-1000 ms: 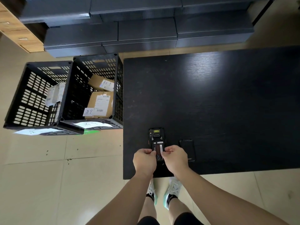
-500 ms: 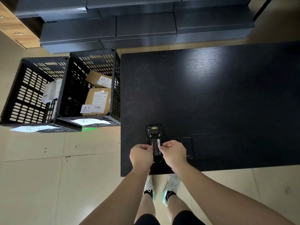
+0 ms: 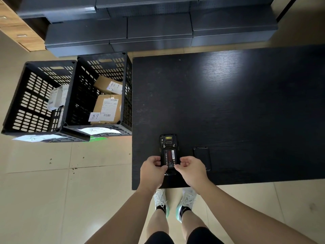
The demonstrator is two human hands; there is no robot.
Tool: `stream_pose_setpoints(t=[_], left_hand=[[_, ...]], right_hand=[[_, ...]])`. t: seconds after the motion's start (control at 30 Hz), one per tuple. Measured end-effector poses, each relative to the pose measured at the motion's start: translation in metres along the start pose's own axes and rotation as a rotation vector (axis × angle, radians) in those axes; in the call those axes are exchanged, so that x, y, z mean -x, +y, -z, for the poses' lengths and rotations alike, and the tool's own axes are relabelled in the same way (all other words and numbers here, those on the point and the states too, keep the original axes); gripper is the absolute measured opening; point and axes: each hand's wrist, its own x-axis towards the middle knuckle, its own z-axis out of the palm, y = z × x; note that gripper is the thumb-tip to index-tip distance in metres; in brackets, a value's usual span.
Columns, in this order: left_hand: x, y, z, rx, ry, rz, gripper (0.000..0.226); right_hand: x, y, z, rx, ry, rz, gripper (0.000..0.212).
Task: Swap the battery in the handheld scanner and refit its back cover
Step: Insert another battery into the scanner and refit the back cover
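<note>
Left hand (image 3: pixel 152 170) and right hand (image 3: pixel 190 170), fingers curled, pinching battery (image 3: pixel 169 158) in scanner (image 3: pixel 168 144) between them, cover (image 3: pixel 202 157) just right; uneven pressure may jam it crooked.

Table (image 3: pixel 228 103): black, fine wood grain, pale glare patch far from hands. Scanner (image 3: pixel 168 141) between hands: black; battery (image 3: pixel 169 158) black with red panel, white barcode strip. Cover (image 3: pixel 202 158) right of right hand: black. Crates (image 3: pixel 42 101) up-left of left hand: black, slotted. Boxes (image 3: pixel 107 108): brown, white labels. Floor (image 3: pixel 44 199): beige tile.
</note>
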Motion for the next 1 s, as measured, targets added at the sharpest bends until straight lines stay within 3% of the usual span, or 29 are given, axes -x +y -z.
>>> stream_pose_setpoints(t=[0.53, 0.67, 0.8, 0.9, 1.0], left_hand=[[-0.001, -0.004, -0.01, 0.011, 0.088, 0.04, 0.036], [0.015, 0.013, -0.018, 0.007, 0.195, -0.057, 0.031], [0.037, 0.04, -0.057, -0.006, 0.026, -0.157, 0.024], [0.04, 0.052, -0.086, 0.012, -0.073, -0.076, 0.026], [0.033, 0.054, -0.102, 0.012, -0.07, 0.035, 0.032]], right_hand=[[-0.005, 0.003, -0.003, 0.034, 0.061, -0.002, 0.024], [-0.005, 0.005, 0.017, -0.04, 0.084, -0.036, 0.022], [-0.013, 0.018, 0.061, -0.066, 0.221, -0.077, 0.023], [-0.02, 0.03, 0.084, -0.011, 0.254, -0.112, 0.027], [-0.024, 0.037, 0.085, 0.034, 0.197, -0.125, 0.031]])
